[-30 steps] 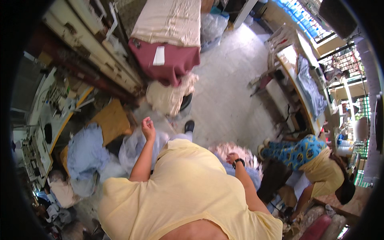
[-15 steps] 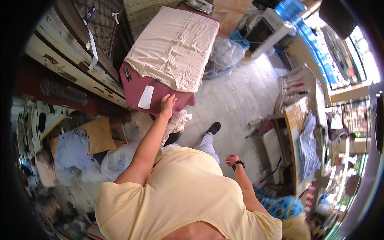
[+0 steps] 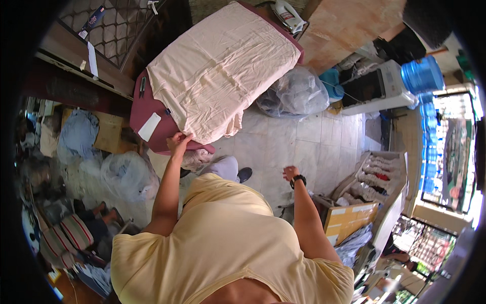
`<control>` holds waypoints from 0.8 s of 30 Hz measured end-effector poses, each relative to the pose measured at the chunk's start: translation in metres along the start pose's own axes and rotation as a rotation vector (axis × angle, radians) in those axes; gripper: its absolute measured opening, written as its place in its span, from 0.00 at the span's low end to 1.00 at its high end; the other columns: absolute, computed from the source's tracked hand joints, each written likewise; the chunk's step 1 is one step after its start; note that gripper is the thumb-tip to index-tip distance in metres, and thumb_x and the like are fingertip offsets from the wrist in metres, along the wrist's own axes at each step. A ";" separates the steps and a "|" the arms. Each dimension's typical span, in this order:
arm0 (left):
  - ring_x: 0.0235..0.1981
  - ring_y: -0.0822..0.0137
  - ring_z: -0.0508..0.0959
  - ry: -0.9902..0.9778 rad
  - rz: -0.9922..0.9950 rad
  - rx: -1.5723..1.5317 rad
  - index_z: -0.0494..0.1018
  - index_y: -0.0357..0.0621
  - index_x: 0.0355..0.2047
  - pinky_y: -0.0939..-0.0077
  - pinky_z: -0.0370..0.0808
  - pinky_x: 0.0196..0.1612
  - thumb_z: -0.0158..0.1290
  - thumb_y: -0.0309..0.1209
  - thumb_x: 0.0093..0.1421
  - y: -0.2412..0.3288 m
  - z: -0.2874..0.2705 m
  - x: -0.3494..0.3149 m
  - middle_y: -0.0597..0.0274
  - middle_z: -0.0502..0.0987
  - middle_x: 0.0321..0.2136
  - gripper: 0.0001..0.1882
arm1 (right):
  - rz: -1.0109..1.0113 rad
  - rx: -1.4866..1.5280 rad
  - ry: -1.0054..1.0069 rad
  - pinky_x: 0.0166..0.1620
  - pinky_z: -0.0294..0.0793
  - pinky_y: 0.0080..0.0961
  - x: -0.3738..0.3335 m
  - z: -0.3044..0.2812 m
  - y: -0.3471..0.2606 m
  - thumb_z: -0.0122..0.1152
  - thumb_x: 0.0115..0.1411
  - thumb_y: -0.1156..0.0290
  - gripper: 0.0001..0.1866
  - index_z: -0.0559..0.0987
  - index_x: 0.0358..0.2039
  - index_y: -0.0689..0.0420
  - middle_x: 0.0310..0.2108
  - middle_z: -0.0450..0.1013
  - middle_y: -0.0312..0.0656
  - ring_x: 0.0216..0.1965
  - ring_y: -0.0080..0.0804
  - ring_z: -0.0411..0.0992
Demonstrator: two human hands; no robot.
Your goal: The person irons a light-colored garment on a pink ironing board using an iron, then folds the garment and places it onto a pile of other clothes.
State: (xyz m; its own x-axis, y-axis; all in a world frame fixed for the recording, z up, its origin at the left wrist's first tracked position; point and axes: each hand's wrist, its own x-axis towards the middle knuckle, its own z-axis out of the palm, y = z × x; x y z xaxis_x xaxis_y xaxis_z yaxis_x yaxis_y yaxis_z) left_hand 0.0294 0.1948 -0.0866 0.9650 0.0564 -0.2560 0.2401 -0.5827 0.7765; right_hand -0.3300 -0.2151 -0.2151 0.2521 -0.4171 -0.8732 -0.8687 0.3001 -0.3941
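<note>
A wrinkled cream cloth (image 3: 223, 66) lies spread over a padded ironing board with a maroon cover (image 3: 147, 107). At the board's near end my left hand (image 3: 178, 144) has its fingers closed on the cloth's near edge. A white paper strip (image 3: 150, 126) lies on the maroon cover just left of that hand. Farther up the same margin rests a small dark pair of thread snips (image 3: 143, 87). My right hand (image 3: 290, 174), a black watch on its wrist, hangs free over the tiled floor. It holds nothing, and its fingers are loosely bent and apart.
An iron (image 3: 289, 17) stands past the board's far right corner. Beside the board sits a stuffed clear plastic bag (image 3: 296, 93). A wooden rack with cloth bundles (image 3: 377, 175) and a cardboard box (image 3: 349, 221) are at right. A person in striped clothing (image 3: 71, 235) is at lower left.
My left hand has gone from lying on the maroon cover to gripping the cloth's near edge. The view has turned, and my body stands closer beside the board. My right hand still hangs free.
</note>
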 end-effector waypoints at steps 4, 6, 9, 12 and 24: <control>0.33 0.67 0.68 0.074 -0.062 -0.073 0.80 0.39 0.30 0.71 0.69 0.37 0.71 0.49 0.43 -0.009 0.007 0.003 0.60 0.64 0.36 0.25 | -0.285 -0.125 0.008 0.24 0.74 0.28 0.076 -0.019 -0.113 0.64 0.58 0.62 0.17 0.75 0.45 0.55 0.30 0.78 0.41 0.25 0.31 0.75; 0.31 0.68 0.67 0.041 -0.060 -0.118 0.79 0.39 0.29 0.72 0.68 0.36 0.72 0.47 0.43 0.015 0.019 0.005 0.60 0.63 0.35 0.25 | -0.497 -0.358 0.208 0.28 0.75 0.31 0.126 -0.040 -0.169 0.65 0.57 0.59 0.21 0.73 0.48 0.54 0.28 0.77 0.41 0.25 0.31 0.75; 0.29 0.69 0.66 0.117 0.016 0.000 0.79 0.38 0.29 0.72 0.67 0.34 0.72 0.43 0.43 -0.019 0.007 -0.006 0.61 0.63 0.35 0.22 | -0.709 -0.356 0.306 0.42 0.74 0.35 0.138 -0.026 -0.281 0.66 0.55 0.53 0.27 0.72 0.48 0.57 0.36 0.77 0.47 0.38 0.41 0.75; 0.28 0.73 0.64 0.211 0.046 -0.167 0.72 0.38 0.25 0.76 0.63 0.34 0.69 0.35 0.48 -0.005 0.015 -0.016 0.67 0.63 0.31 0.17 | -0.840 -0.164 0.354 0.49 0.71 0.38 0.168 -0.050 -0.370 0.66 0.53 0.47 0.33 0.70 0.48 0.61 0.41 0.74 0.52 0.45 0.47 0.73; 0.24 0.68 0.70 0.630 0.040 0.165 0.71 0.34 0.32 0.73 0.69 0.30 0.50 0.33 0.66 0.060 0.084 -0.058 0.54 0.72 0.22 0.12 | -0.796 -0.230 0.187 0.32 0.72 0.33 0.244 -0.104 -0.530 0.66 0.52 0.41 0.36 0.75 0.47 0.63 0.27 0.74 0.39 0.24 0.37 0.70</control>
State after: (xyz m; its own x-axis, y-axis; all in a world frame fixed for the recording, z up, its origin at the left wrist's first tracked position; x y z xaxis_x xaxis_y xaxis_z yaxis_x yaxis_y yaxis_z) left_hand -0.0213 0.0882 -0.0733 0.8616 0.4678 0.1969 0.2319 -0.7079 0.6672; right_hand 0.1472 -0.5654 -0.1899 0.7678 -0.5711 -0.2903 -0.5322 -0.3164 -0.7852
